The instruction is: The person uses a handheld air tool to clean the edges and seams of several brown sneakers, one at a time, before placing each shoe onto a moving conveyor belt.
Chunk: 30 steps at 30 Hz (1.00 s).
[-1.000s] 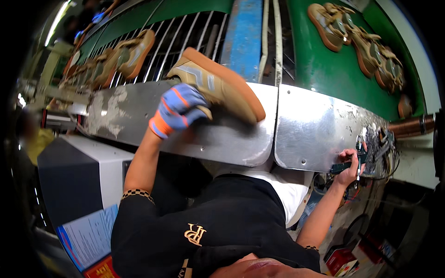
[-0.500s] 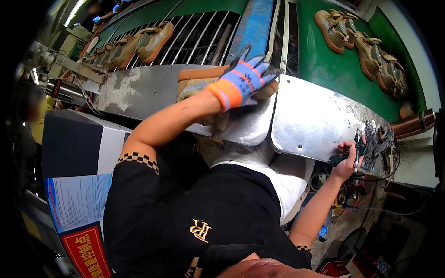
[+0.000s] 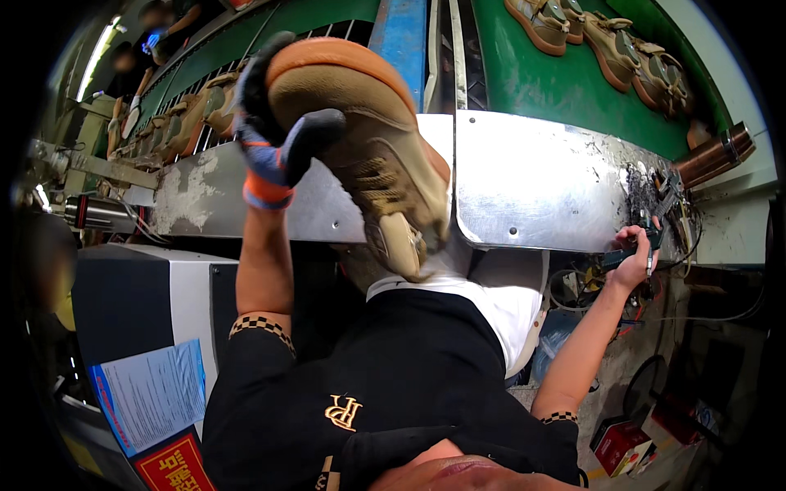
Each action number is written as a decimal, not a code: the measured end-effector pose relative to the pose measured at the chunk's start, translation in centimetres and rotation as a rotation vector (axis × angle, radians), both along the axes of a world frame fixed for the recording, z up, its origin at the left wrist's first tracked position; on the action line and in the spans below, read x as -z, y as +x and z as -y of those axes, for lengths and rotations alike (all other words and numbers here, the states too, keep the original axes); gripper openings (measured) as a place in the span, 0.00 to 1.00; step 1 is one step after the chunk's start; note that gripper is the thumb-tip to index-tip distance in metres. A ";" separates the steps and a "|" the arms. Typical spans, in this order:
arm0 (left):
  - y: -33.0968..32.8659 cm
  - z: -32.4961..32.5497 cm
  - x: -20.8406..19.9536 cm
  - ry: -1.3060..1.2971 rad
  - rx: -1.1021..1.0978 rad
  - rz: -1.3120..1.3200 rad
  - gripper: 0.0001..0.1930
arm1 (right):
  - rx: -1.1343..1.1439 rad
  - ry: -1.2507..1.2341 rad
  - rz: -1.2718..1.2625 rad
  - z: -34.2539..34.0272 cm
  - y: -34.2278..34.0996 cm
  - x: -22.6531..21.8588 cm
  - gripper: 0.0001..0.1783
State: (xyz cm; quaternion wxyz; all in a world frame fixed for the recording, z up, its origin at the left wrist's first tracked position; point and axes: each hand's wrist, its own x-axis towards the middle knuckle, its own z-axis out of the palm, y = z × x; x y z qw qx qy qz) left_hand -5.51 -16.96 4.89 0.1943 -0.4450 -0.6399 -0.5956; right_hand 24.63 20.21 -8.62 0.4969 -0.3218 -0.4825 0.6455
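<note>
My left hand (image 3: 281, 155), in a blue, orange and black work glove, grips a tan lace-up sneaker (image 3: 368, 135) with an orange-brown gum sole around its toe end. It is lifted off the metal worktop (image 3: 315, 209), tilted, its laces toward me and its heel end hanging low. At the right end of the bench my bare right hand (image 3: 632, 255) is closed around a dark-handled tool (image 3: 614, 259) with a shiny metal part; the exact kind cannot be made out.
Several similar sneakers (image 3: 610, 53) stand on the green belt (image 3: 532, 90) at the far right. Others (image 3: 184, 123) line a roller rack at the far left. A copper-coloured cylinder (image 3: 716, 155) juts out at the right. Another person (image 3: 168, 20) is at the far left.
My left hand has raised the sneaker from the worktop and moved it left and closer, turning it laces toward me. My right hand keeps hold of the tool.
</note>
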 end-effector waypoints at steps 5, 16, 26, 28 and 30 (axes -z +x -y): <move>-0.8 -3.8 -0.6 -0.059 0.207 0.199 0.29 | -0.055 0.073 0.139 3.5 1.1 -0.6 0.25; -1.8 -7.6 -2.2 -0.150 0.295 0.225 0.32 | -0.731 0.562 -0.024 15.4 -9.5 -12.0 0.31; -5.1 -8.5 -1.2 -0.171 0.393 0.376 0.35 | -0.737 0.448 -0.135 15.6 -16.0 -12.1 0.29; -5.7 -8.3 -0.9 -0.179 0.352 0.384 0.35 | -0.732 0.434 -0.159 15.9 -16.0 -10.8 0.29; -6.7 -8.2 0.0 -0.140 0.365 0.396 0.36 | -0.748 0.339 -0.156 16.0 -15.3 -9.0 0.28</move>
